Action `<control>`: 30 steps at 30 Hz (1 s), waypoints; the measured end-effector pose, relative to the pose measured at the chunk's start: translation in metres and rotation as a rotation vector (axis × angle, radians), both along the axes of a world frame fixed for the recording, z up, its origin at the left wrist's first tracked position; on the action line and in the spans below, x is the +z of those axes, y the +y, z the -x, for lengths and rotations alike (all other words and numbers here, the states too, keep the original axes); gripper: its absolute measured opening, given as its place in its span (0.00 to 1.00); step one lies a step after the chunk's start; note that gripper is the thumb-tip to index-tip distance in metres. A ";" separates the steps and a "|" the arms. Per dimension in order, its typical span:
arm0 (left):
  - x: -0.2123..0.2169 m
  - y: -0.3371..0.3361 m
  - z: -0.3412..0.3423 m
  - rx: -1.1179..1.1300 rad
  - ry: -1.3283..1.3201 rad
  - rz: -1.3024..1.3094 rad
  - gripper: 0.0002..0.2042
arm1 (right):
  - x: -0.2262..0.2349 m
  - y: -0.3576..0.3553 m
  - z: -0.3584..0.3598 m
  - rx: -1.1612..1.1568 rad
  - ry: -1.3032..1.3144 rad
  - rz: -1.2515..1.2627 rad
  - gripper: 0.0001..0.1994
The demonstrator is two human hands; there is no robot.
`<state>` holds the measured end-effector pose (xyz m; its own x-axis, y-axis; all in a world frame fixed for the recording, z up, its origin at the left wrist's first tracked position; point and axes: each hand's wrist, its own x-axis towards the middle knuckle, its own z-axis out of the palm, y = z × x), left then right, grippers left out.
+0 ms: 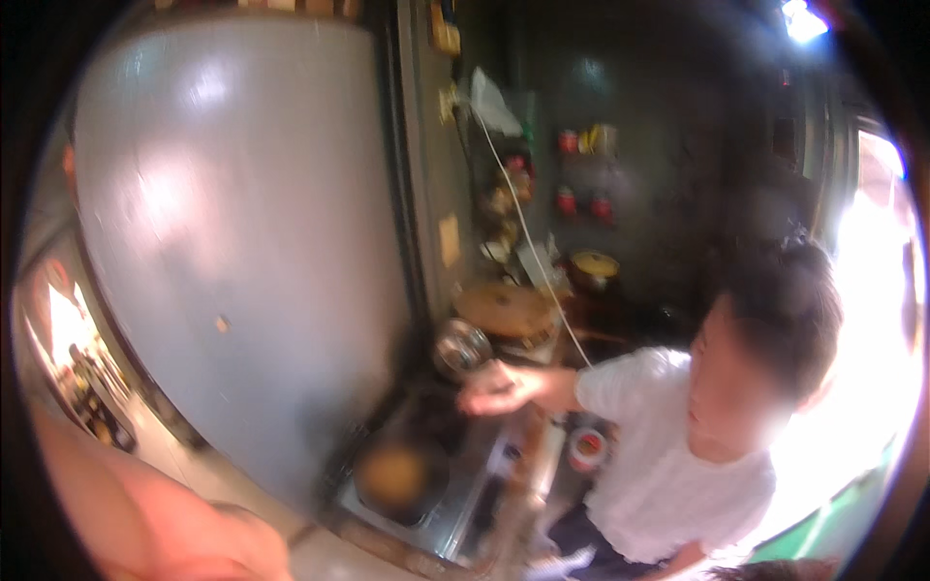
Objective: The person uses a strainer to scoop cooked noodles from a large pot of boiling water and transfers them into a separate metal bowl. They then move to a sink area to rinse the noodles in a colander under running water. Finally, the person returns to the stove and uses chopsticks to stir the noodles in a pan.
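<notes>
Down at the lower left, the person's own forearm comes into view, and the left hand (244,538) sits blurred at the bottom edge, just short of the stove (455,518). I cannot tell whether its fingers are spread or curled, or whether they hold anything. The right hand is out of the picture. Nearest thing to the left hand is the dark pan (399,476), which stands on the stove with something brownish in it, close against the big grey panel (242,242). A co-worker in a white shirt stands at the right and stretches a hand (496,389) out above the far end of the stove, just below a shiny bowl (462,347). Working well here, I judge, means coming at the pan from its near side, low and slowly, keeping the forearm off the rim and well clear of the co-worker's arm.
</notes>
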<state>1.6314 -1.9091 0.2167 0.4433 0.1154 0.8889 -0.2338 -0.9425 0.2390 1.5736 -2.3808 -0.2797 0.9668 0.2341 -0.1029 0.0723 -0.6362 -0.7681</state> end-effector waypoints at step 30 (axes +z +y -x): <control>-0.415 -0.121 -0.269 0.090 0.969 -0.732 0.12 | -0.057 0.010 0.020 0.069 -0.083 0.043 0.14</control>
